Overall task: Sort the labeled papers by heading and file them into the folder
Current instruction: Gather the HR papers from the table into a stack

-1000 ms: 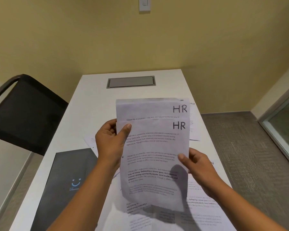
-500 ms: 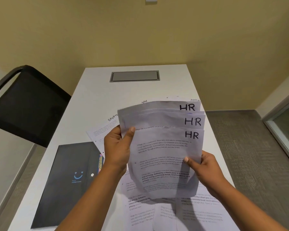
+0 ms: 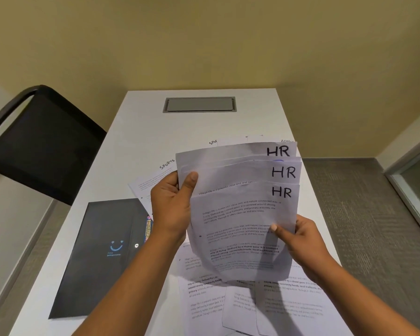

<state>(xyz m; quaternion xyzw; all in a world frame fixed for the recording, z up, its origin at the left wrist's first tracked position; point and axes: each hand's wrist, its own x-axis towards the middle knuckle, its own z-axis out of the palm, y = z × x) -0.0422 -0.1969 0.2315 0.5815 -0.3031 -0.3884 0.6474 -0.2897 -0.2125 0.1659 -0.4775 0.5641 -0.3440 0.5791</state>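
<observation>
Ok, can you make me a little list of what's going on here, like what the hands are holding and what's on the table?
left hand: grips the left edge of the HR papers, thumb on front
right hand: holds their lower right edge
held papers: fanned, three HR headings showing
folder: dark, flat on the white table, left of the hands
Sports paper: lying on the table
other papers: spread under the hands
chair: black, left of the table

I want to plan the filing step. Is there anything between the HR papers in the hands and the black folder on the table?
Nothing visible blocks the way. The HR papers are held in the air by the left hand and right hand. The black folder lies flat to their left with nothing on top, but it looks closed, so it probably needs opening first.
</observation>
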